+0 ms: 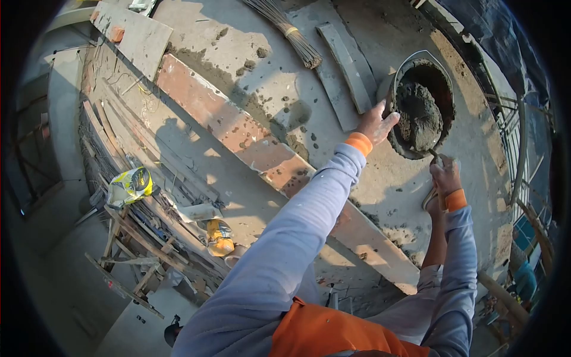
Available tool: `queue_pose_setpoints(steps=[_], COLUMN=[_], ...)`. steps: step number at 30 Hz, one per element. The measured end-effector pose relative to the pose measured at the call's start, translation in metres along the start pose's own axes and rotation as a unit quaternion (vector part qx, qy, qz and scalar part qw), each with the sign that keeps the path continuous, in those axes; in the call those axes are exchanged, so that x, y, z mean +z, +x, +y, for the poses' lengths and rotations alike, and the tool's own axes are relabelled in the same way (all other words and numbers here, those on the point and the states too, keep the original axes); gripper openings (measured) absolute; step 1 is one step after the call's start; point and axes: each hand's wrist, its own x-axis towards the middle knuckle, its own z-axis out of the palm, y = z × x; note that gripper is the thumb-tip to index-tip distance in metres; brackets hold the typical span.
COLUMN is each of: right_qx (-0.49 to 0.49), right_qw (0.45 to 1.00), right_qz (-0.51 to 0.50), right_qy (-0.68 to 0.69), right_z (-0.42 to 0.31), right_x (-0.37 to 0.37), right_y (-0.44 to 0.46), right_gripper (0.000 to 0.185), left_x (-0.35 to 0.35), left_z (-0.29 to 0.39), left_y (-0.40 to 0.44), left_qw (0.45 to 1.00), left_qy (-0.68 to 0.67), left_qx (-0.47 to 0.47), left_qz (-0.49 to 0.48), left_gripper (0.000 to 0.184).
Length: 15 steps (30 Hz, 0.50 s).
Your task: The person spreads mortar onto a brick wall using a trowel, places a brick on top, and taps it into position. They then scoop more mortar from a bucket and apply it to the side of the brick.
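Near the gray boards (344, 64), the bucket (444, 92) of wet mortar (416, 116) likely feels heavy, its load soft and sloppy, so the rim the left hand (375, 124) clasps seems best to grip, while the right hand (446, 174) wraps tightly around a tool (435, 156).

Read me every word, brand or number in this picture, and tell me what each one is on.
No text can be read for certain.
Yellow-and-black bag at left: printed marks, too small and blurred to read.
Yellow-orange packet lower and nearer the middle: dark printing, also too blurred.
Bucket: no lettering shows.
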Motion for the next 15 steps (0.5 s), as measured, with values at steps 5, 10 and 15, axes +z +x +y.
queue_pose_setpoints(steps=[5,10,15], right_qx=[-0.012,-0.073,-0.128], right_qw=[0.997,0.994,0.98], right_qz=[-0.001,-0.037,-0.102], right_qy=[0.077,0.071,0.114], right_z=[-0.021,-0.071,-0.083], right_x=[-0.008,0.022,0.088], right_y=[-0.01,-0.046,-0.064], right_gripper=[0.02,0.016,0.016], left_x=[-0.016,-0.098,-0.224], left_z=[-0.003,-0.009,-0.205], left_y=[0.004,-0.107,-0.21], left_qw=[0.995,0.928,0.751], left_qy=[0.092,0.148,0.168], left_qx=[0.026,0.085,-0.138], left_qz=[0.018,0.332,0.624], left_gripper=[0.069,0.066,0.063])
